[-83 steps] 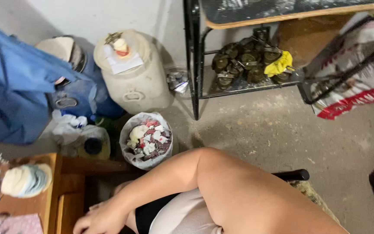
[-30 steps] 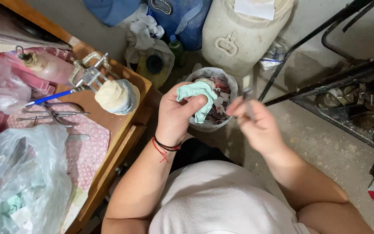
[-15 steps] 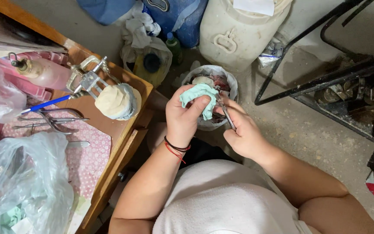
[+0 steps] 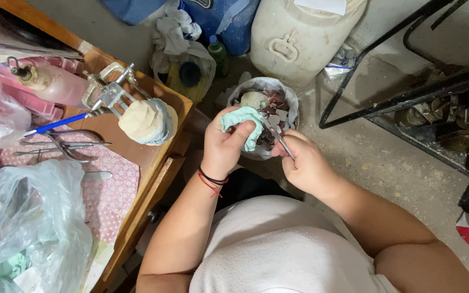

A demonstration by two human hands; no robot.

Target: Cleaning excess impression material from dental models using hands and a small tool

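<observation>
My left hand (image 4: 223, 145) grips a pale green lump of moulded material (image 4: 241, 121) and holds it over a small white bin (image 4: 293, 106) full of reddish and white scraps on the floor. My right hand (image 4: 305, 163) pinches a thin metal tool (image 4: 276, 137), whose tip touches the green lump. A red and black band circles my left wrist. Both hands sit just above my lap.
A wooden table (image 4: 158, 157) at left carries a metal hinged frame with a cream plaster cast (image 4: 146, 121), pliers (image 4: 63, 145), a blue-handled tool (image 4: 55, 123), a pink bottle (image 4: 50, 82) and a clear plastic bag (image 4: 23, 228). A white drum (image 4: 294, 35) and a black metal rack (image 4: 430, 92) stand behind.
My hands have come together over the bin. The right hand has brought the metal tool up against the green lump, and the view has shifted slightly.
</observation>
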